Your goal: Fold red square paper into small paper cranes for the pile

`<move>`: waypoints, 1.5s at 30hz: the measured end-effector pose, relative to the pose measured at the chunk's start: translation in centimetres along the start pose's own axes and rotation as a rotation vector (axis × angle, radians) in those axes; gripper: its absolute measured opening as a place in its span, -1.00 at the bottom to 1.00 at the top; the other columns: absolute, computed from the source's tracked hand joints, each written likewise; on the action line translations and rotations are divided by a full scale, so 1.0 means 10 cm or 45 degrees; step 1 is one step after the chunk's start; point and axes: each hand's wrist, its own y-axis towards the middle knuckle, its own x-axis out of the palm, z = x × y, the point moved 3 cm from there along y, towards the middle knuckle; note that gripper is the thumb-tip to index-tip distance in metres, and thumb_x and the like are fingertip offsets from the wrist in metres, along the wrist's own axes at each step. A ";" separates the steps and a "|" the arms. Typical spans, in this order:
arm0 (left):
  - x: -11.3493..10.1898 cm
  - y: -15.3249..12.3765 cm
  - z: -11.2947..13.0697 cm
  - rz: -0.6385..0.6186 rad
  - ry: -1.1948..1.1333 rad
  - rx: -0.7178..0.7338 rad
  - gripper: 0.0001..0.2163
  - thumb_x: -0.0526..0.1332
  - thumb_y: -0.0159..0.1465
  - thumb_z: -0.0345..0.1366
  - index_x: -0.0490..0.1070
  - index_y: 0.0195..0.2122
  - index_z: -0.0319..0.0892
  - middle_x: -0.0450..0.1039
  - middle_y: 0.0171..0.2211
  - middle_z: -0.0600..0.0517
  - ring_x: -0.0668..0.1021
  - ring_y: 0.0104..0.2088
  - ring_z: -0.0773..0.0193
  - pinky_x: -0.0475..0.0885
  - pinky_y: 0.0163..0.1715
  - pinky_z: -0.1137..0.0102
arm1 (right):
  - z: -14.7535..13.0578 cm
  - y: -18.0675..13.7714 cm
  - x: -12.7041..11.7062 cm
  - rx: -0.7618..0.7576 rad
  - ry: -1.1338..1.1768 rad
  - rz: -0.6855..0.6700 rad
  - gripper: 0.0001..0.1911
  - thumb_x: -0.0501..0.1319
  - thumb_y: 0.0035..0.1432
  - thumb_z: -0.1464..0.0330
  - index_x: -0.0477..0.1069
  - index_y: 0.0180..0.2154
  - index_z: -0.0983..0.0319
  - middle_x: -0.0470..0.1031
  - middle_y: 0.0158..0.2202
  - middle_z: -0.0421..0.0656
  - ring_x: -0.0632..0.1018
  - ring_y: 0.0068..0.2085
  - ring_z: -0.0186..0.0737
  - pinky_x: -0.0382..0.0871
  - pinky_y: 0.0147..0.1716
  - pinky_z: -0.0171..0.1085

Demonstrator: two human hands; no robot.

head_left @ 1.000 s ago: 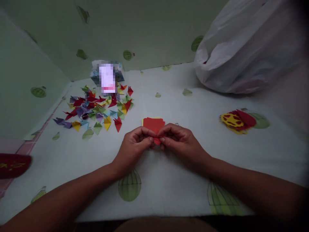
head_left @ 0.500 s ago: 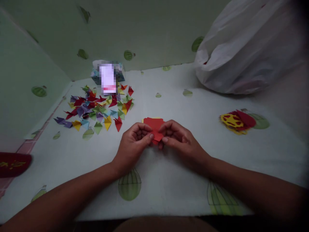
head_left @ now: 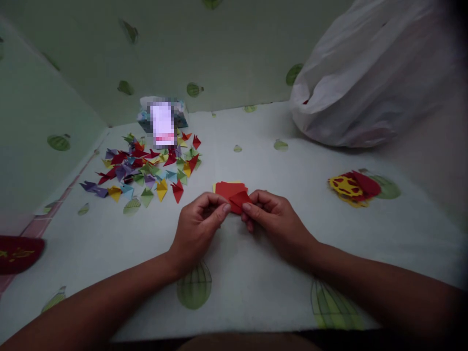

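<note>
Between my hands is a small folded piece of red paper [head_left: 239, 199], a darker red on its upper face. My left hand [head_left: 204, 222] pinches its left corner between thumb and fingers. On the other side my right hand [head_left: 272, 217] grips the right edge, thumb on top. Just behind it lies a stack of paper squares [head_left: 226, 187], red on top with a yellow edge showing beneath. Beyond my left hand, many small folded paper cranes [head_left: 146, 168] in red, purple, yellow, green and blue are spread over the table.
A lit phone [head_left: 163, 124] leans on a tissue box [head_left: 182, 114] at the back left. At the back right sits a large white plastic bag [head_left: 351, 97]. Red and yellow paper cutouts [head_left: 347, 187] lie at the right. A dark red item [head_left: 20, 253] is at the left edge.
The red paper has turned between my fingers and now shows a larger, flatter face. My right hand has shifted slightly along its edge. The whole view has moved a little.
</note>
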 end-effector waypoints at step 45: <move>0.06 0.02 -0.08 -0.177 -0.274 -0.110 -0.85 0.33 0.17 -0.37 0.36 -0.30 -0.21 0.50 -0.48 0.10 0.58 -0.48 0.39 0.53 -0.44 0.49 | -0.12 -0.05 0.00 -0.565 -0.506 0.032 -0.86 0.24 0.19 0.53 0.37 -0.40 0.23 0.40 -0.39 -0.22 0.43 -0.33 -0.31 0.29 -0.30 -0.28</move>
